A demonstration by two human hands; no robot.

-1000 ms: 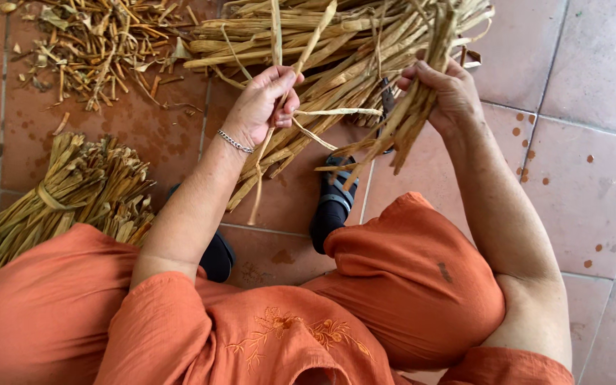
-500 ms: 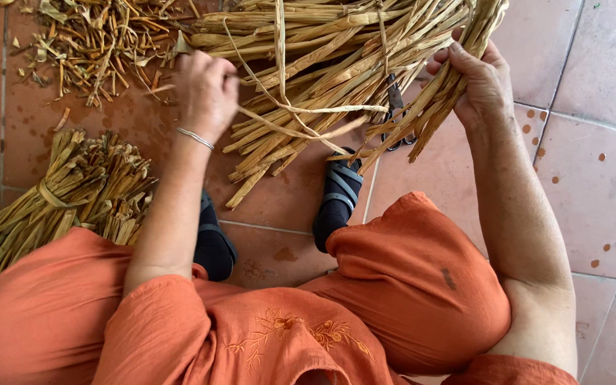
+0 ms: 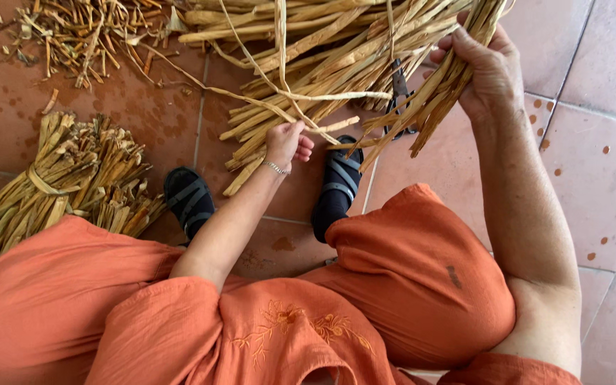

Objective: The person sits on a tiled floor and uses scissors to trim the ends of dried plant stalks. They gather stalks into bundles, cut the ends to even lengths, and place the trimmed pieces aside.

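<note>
My right hand (image 3: 490,68) grips a small bunch of dried tan plant stalks (image 3: 436,100) that slant down to the left from it. My left hand (image 3: 286,142) pinches a thin flat strip of the same dried fibre (image 3: 251,100), which runs up and left across the floor and loops over the big heap of stalks (image 3: 322,50) lying at the top middle. A pair of dark shears (image 3: 401,89) rests among the stalks just left of the held bunch.
A tied bundle of stalks (image 3: 58,185) lies at the left by my knee. Cut scraps (image 3: 80,36) litter the top left tiles. My feet in black sandals (image 3: 187,199) rest on the reddish tiled floor (image 3: 593,142); orange clothing fills the bottom.
My left hand came down from the upper left toward my feet, drawing the thin strip with it. My right hand lifted the bunch slightly higher and to the right.
</note>
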